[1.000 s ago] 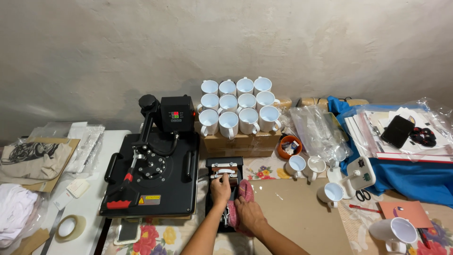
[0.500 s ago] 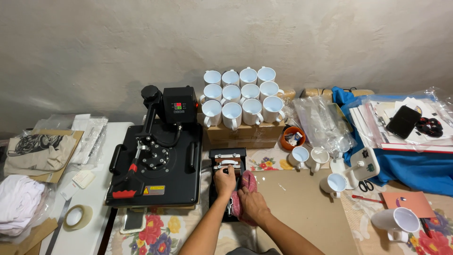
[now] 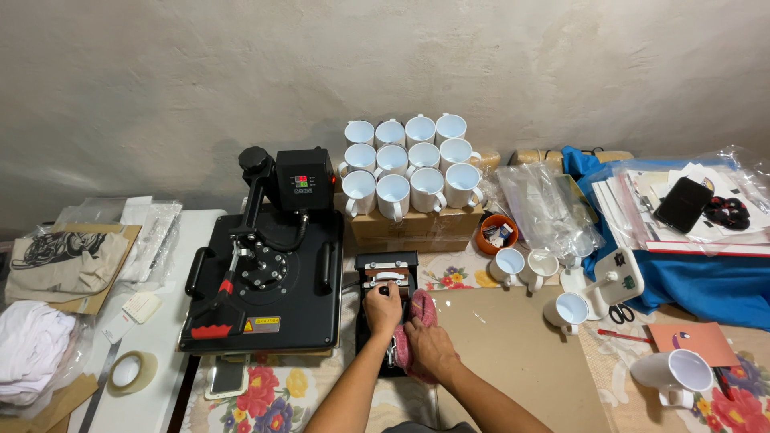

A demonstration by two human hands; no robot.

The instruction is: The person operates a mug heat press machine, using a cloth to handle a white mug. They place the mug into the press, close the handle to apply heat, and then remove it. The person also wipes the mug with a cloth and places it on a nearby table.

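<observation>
One view only: head camera, set above the table's near edge, facing down and forward toward the wall (image 3: 385,72). Mid-range. Heat press (image 3: 265,277) left of centre; forearms enter from the bottom edge.

Small dark screen (image 3: 301,181) glowing red and green on the black control box (image 3: 304,178) atop the flat heat press (image 3: 265,281). Yellow-and-white warning label (image 3: 262,324) low on the press plate's front edge. Brown cardboard box (image 3: 415,227) just right of the press, white mugs (image 3: 409,164) stacked on top. Clear plastic bags (image 3: 545,204) heaped further right, against blue cloth (image 3: 706,285).
</observation>
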